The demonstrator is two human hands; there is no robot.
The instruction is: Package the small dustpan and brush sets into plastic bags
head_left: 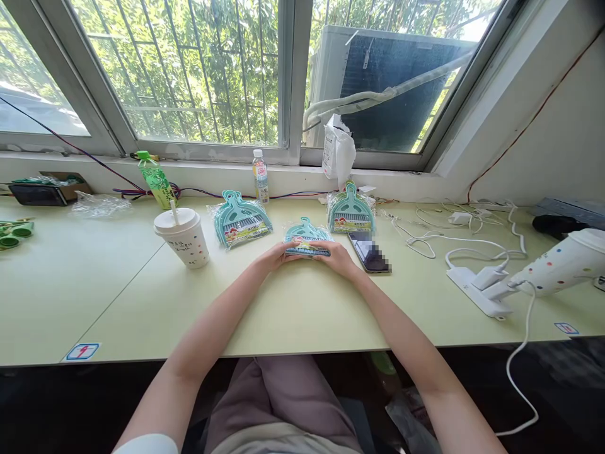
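Note:
A small teal dustpan-and-brush set in clear wrap lies on the pale green table in front of me. My left hand grips its left end and my right hand grips its right end, fingers curled around the near edge. Two more wrapped teal sets lie beyond: one to the left and one to the right. A dark phone lies flat just right of my right hand.
A white lidded paper cup with a straw stands to the left. A green bottle, a small clear bottle and a white bag stand by the window sill. A white power strip with cables and a dotted cup are at right.

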